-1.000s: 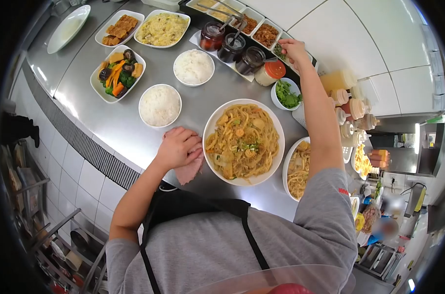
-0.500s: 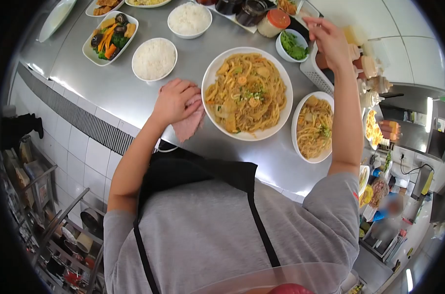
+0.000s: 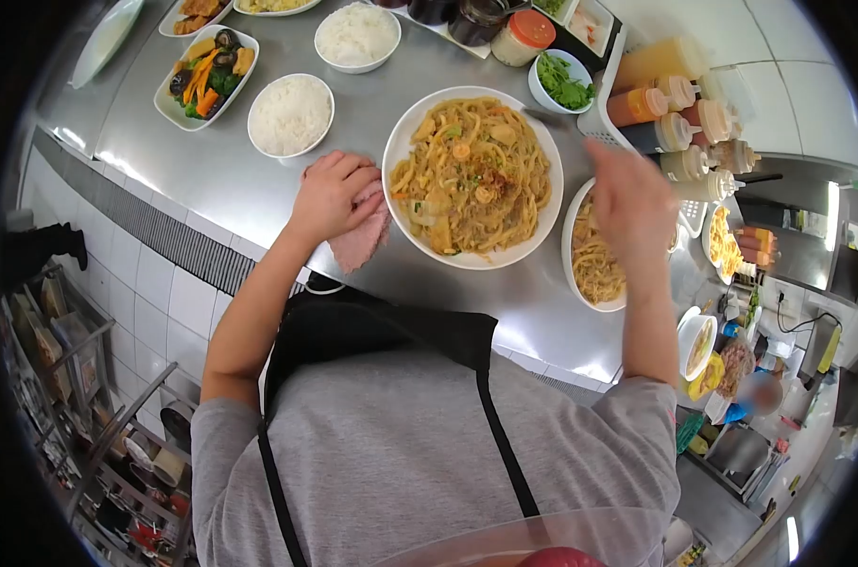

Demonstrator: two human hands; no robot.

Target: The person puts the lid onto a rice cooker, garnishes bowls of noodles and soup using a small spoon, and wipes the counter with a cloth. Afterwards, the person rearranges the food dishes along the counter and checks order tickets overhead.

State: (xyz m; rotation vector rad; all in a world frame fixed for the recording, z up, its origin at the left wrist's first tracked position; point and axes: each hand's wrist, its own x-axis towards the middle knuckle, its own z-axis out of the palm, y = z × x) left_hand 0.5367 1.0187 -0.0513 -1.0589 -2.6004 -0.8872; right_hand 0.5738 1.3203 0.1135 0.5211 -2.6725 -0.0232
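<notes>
A large white bowl of noodles (image 3: pixel 476 180) stands on the steel counter, with brown crumbly topping over its middle. At its left edge my left hand (image 3: pixel 336 196) is closed over a pink cloth (image 3: pixel 361 244), fingertips close to the rim. My right hand (image 3: pixel 629 203), smeared by motion, is above a second white bowl of noodles (image 3: pixel 594 260) and covers part of it. Its fingers look closed around a thin utensil (image 3: pixel 550 117), perhaps a spoon, blurred as it reaches toward the large bowl. A small bowl of green herbs (image 3: pixel 565 83) sits just beyond.
Two bowls of rice (image 3: pixel 291 115) and a dish of mixed vegetables (image 3: pixel 207 77) stand at the left. Squeeze bottles (image 3: pixel 673 132) fill a white basket at the right. A red-lidded jar (image 3: pixel 522 40) and topping containers (image 3: pixel 585 24) line the back. Another person is blurred, far right.
My right hand has moved from over the topping containers back toward me, above the second noodle bowl. Brown topping now lies on the large bowl's noodles. My left hand stays on the cloth.
</notes>
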